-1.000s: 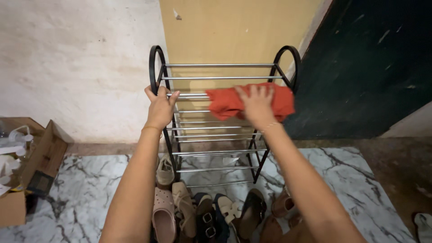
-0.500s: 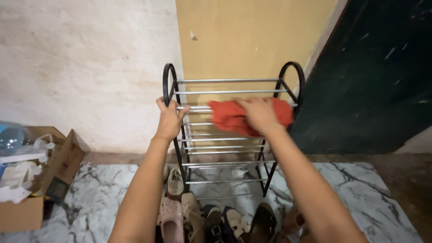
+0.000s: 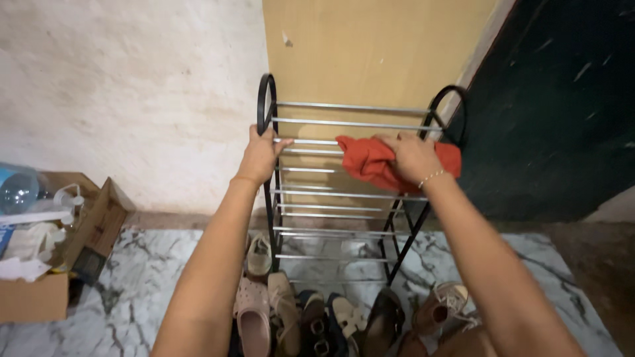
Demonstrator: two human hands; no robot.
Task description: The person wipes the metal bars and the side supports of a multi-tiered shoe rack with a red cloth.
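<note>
A metal shoe rack (image 3: 344, 124) with a black frame and silver rails stands against the wall. My left hand (image 3: 261, 155) grips the rack's left upright near the top. An orange-red cloth (image 3: 367, 162) lies pressed on the front rail of the upper shelf, and my right hand (image 3: 415, 158) is closed over it. The lower shelves hold nothing.
Several shoes and sandals (image 3: 311, 317) lie in a row on the marble floor (image 3: 145, 284) in front of the rack. A cardboard box (image 3: 63, 254) with clutter and a clear bottle (image 3: 16, 188) sits at the left. A dark green door (image 3: 562, 112) stands to the right.
My right hand has slid the cloth a little along the upper rail. My left hand keeps its grip on the frame. The view has shifted, so the rack sits further right.
</note>
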